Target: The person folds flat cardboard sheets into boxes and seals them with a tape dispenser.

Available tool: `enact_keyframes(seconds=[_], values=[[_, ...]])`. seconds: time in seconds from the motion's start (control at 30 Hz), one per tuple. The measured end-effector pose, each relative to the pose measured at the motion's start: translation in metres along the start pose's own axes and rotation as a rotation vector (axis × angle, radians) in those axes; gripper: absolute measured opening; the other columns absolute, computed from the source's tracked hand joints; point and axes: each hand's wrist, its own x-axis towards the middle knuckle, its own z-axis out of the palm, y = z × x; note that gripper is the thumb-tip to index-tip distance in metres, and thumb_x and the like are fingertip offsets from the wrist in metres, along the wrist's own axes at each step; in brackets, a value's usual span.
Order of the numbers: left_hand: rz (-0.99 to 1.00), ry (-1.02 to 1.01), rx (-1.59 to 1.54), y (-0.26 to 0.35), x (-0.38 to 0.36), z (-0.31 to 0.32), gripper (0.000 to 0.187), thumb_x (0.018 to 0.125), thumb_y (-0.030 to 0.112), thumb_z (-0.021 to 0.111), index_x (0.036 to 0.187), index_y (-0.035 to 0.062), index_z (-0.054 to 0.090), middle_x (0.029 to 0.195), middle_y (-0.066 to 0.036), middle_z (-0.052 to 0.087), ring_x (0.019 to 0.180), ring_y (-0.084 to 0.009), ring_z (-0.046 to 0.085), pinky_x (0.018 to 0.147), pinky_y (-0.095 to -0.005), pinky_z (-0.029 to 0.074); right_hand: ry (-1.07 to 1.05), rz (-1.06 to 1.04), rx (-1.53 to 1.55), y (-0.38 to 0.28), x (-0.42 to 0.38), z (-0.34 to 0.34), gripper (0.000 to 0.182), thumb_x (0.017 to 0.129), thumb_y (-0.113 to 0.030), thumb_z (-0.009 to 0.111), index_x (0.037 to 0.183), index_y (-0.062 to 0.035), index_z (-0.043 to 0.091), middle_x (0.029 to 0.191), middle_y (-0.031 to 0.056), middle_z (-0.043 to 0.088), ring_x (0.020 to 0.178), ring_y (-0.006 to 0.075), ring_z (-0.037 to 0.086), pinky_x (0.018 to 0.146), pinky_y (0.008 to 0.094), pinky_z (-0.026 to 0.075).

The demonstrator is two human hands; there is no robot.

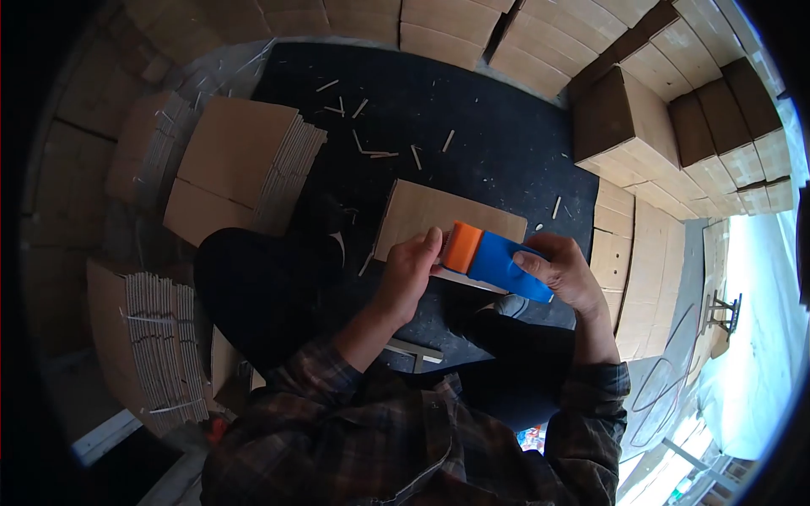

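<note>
In front of my body I hold a blue and orange object (506,263) that looks like a hand-held tape dispenser. My left hand (410,274) has its thumb and fingers closed at the orange end; how firmly it grips there is hard to see. The fingers of my right hand (564,271) wrap the blue end, with the thumb lying on its face. Below and behind the object is a brown cardboard box (447,211), partly covered by it and by my hands.
Bundled flat cardboard stacks (232,160) stand on the left, another strapped bundle (160,346) nearer me. Cardboard boxes (629,118) are piled on the right and along the back. Cardboard scraps (371,153) litter the dark floor (489,101). A sheet of translucent plastic (751,312) hangs at far right.
</note>
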Motion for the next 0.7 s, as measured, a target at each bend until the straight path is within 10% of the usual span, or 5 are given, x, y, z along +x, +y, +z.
enact_keyframes(seconds=[0.23, 0.7], values=[[-0.46, -0.154, -0.716, -0.027, 0.029, -0.027, 0.042, 0.096, 0.048, 0.049, 0.112, 0.0127, 0.064, 0.107, -0.004, 0.065, 0.111, -0.0181, 0.053, 0.095, -0.0454, 0.041, -0.063, -0.012, -0.018, 0.0, 0.015, 0.008, 0.063, 0.077, -0.055, 0.072, 0.099, 0.0036, 0.069, 0.086, 0.0168, 0.069, 0.078, 0.0249, 0.067, 0.074, 0.0322, 0.053], [0.156, 0.52, -0.06, -0.037, 0.069, -0.089, 0.018, 0.089, 0.019, 0.065, 0.089, 0.0016, 0.07, 0.07, 0.001, 0.061, 0.064, -0.0059, 0.053, 0.059, -0.0223, 0.043, -0.149, 0.067, -0.27, -0.034, 0.049, 0.039, 0.049, 0.082, -0.042, 0.072, 0.099, 0.0036, 0.07, 0.09, 0.0166, 0.07, 0.079, 0.0246, 0.069, 0.075, 0.0327, 0.056]])
